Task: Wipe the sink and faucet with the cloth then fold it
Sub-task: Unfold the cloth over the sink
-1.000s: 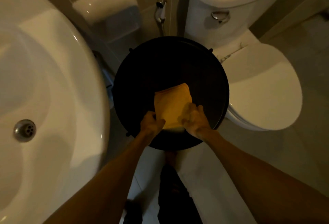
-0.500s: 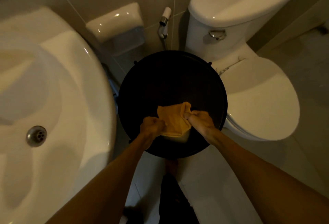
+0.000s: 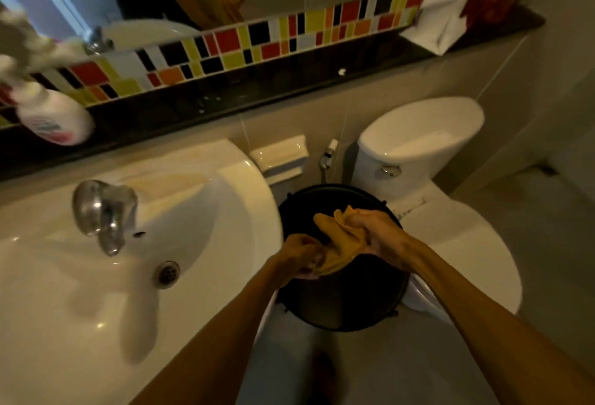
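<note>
Under our fingers sits a round black bin (image 3: 351, 301) with a dark top, wedged between the white sink (image 3: 206, 211) and the toilet (image 3: 463, 250); we cannot tell what is inside it. The sink basin, off to the left of our fingers, holds only its metal drain (image 3: 167, 273), with the chrome faucet (image 3: 104, 213) standing at the back rim.

We hold the yellow cloth (image 3: 338, 243) above the bin, bunched and crumpled between both hands. Our left hand (image 3: 301, 255) is curled round the cloth's lower end, fingers clamped on it, knuckles turned up. Our right hand (image 3: 376, 237) grips the upper part, fingers closed over the fabric, so that a loose corner pokes out beyond them toward the wall. The two hands are close together, the right a little farther forward than the left. Both forearms reach in from the bottom edge, angled toward each other.

Well beyond our fingers, a dark shelf (image 3: 257, 89) runs along the wall below a band of coloured tiles, with a white bottle (image 3: 54, 115), blurred, at its left end.
</note>
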